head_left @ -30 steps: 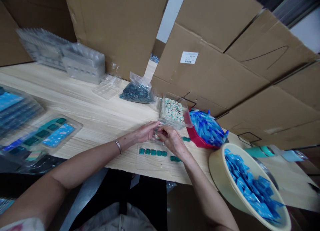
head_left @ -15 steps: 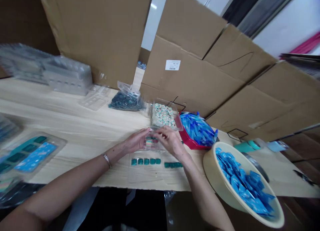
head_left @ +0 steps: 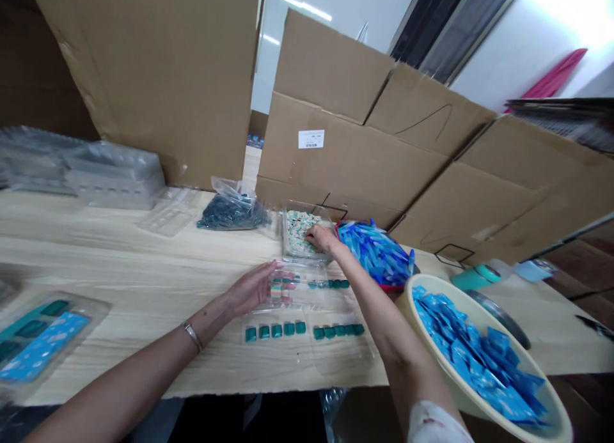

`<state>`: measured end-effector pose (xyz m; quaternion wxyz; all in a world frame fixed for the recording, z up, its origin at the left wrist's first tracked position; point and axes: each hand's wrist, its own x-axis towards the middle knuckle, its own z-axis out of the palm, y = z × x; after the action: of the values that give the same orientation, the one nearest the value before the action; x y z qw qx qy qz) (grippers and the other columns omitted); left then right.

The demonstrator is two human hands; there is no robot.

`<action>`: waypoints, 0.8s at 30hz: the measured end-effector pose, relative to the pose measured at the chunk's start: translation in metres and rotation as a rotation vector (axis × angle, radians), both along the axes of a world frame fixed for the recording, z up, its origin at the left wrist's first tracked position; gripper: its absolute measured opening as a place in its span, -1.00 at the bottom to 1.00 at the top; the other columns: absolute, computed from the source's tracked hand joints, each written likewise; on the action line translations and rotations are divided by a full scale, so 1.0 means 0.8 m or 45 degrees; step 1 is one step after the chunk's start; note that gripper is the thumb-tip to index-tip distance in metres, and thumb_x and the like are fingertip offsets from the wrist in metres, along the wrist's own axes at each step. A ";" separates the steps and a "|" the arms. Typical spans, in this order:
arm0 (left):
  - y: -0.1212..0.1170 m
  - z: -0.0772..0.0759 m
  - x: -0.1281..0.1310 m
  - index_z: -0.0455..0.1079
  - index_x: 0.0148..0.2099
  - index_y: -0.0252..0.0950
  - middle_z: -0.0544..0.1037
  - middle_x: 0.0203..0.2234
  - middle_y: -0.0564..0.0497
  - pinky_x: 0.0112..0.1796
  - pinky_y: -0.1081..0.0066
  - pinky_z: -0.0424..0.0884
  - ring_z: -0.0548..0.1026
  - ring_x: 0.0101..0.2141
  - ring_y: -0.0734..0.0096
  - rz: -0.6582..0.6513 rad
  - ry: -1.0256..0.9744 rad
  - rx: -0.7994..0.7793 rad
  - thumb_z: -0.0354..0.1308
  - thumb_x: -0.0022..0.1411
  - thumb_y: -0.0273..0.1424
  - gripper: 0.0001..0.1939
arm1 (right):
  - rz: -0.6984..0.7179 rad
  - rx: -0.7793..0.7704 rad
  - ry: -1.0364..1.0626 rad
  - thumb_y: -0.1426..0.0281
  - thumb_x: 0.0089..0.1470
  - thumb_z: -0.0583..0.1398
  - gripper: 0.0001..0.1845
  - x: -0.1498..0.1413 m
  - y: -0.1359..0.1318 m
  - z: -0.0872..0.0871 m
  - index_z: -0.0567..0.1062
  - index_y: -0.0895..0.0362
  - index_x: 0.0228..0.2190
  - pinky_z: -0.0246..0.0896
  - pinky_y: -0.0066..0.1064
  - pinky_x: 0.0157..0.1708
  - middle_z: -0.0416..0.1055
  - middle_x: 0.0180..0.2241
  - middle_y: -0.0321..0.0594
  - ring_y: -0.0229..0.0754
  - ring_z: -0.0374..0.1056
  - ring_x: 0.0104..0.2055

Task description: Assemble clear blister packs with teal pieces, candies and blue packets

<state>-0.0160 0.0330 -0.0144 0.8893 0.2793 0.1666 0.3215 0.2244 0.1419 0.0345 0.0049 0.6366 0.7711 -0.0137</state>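
Observation:
My left hand grips the left edge of a clear plastic tray, thumb on top and fingers showing through from below. Inside the tray, near my fingers, sits a small striped piece. My right hand dips into a clear box heaped with small white-and-green printed pieces. Its fingers are pinched together; what lies between them is hidden. Closer to me, teal square pieces and a second group of teal squares sit in rows in clear trays on the table.
Right of the box stands a red basin full of blue sticks, then a cream tub of blue packets. A bag of dark teal pieces and stacked clear trays lie left. Cardboard walls the back.
My right hand has left the tray beside my left hand and moved up and away into the box of printed pieces. My left hand still holds the tray. The view has shifted slightly.

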 end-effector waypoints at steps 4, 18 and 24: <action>0.001 -0.002 0.000 0.34 -0.09 -0.28 0.48 -0.09 -0.21 -0.14 0.00 0.39 0.49 -0.12 0.07 -0.009 -0.024 0.019 0.06 0.24 -0.28 -0.75 | 0.003 0.030 0.102 0.49 -0.03 0.15 -0.87 0.002 0.002 -0.004 0.52 0.18 -0.40 0.12 -0.57 -0.36 0.50 -0.38 -0.21 -0.31 0.33 -0.35; -0.001 0.003 0.001 0.37 -0.12 -0.33 0.50 -0.20 -0.15 -0.21 0.11 0.45 0.52 -0.29 0.28 -0.005 -0.081 0.083 0.02 0.27 -0.31 -0.77 | 0.174 -0.379 1.153 0.24 -0.09 0.26 -0.76 -0.083 -0.166 0.033 0.48 0.19 -0.49 0.06 -0.54 -0.60 0.36 -0.61 -0.34 -0.37 0.20 -0.60; -0.002 0.000 0.004 0.37 -0.11 -0.29 0.51 -0.25 -0.09 -0.33 0.25 0.48 0.51 -0.35 0.34 0.024 -0.057 0.108 0.01 0.27 -0.33 -0.78 | 0.090 -0.159 1.037 0.41 -0.07 0.20 -0.91 -0.106 -0.179 -0.006 0.47 0.19 -0.52 0.12 -0.51 -0.55 0.38 -0.61 -0.34 -0.33 0.25 -0.57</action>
<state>-0.0129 0.0318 -0.0144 0.8771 0.3079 0.1357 0.3427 0.1400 -0.0012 0.0298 -0.2616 0.5508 0.7290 -0.3109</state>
